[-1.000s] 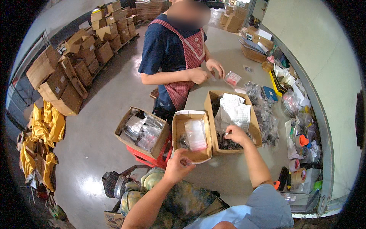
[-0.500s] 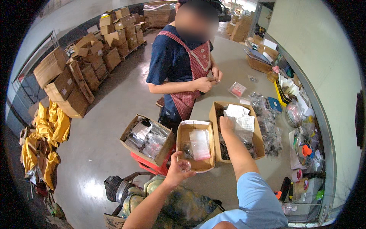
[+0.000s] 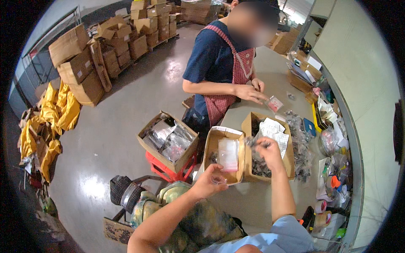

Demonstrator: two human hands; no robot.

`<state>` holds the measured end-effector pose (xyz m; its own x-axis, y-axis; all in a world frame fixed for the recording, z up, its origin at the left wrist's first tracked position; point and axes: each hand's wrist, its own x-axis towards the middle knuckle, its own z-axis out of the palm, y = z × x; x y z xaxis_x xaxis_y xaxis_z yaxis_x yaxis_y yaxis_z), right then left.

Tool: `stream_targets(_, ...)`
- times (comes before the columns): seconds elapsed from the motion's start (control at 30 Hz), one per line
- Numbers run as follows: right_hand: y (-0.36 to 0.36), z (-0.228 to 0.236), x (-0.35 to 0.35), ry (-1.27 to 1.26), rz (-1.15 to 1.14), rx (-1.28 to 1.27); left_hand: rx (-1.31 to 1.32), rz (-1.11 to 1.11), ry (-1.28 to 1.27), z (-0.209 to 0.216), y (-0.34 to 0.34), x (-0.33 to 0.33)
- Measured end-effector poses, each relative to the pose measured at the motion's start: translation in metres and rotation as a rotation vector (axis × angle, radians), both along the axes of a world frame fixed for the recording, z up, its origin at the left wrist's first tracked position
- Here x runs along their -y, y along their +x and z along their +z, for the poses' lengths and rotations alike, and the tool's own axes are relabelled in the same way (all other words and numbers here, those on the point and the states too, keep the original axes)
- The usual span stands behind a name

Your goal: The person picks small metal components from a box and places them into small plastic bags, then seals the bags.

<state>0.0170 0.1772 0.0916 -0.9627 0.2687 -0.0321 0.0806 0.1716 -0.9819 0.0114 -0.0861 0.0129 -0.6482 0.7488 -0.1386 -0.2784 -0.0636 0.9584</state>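
Observation:
My left hand (image 3: 206, 183) curls around a small clear round cup (image 3: 218, 180) at the near edge of a shallow cardboard box (image 3: 206, 162). Inside that box lie clear zip bags (image 3: 228, 154) and a few dark bits. Over the deeper cardboard box (image 3: 288, 172) to its right, my right hand (image 3: 270, 152) pinches a small dark item (image 3: 251, 142), blurred and too small to name. Crumpled white paper (image 3: 274, 134) and many small dark pieces (image 3: 259, 168) fill this deeper box.
A co-worker in a red checked apron (image 3: 242, 69) stands across the table, one hand (image 3: 252, 93) near a bag with red contents (image 3: 274, 103). Left of me, a box of plastic bags (image 3: 166, 137) rests on a red stool (image 3: 171, 169). Bagged dark parts (image 3: 301, 156) lie at right.
My right hand has come up out of the deeper box with a small dark item. My left hand still holds the cup, now tilted. The co-worker's hand has reached toward the red bag.

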Motion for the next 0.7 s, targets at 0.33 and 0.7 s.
stream_targets(0.33, 0.034, 0.039, 0.098, 0.552, 0.749, 0.137, -0.356, -0.142, 0.055, 0.023, 0.013, 0.006)
stream_targets(0.7, 0.034, 0.027, 0.098, -0.050, 0.808, -0.098, 0.141, -0.248, 0.306, 0.039, 0.012, 0.015)
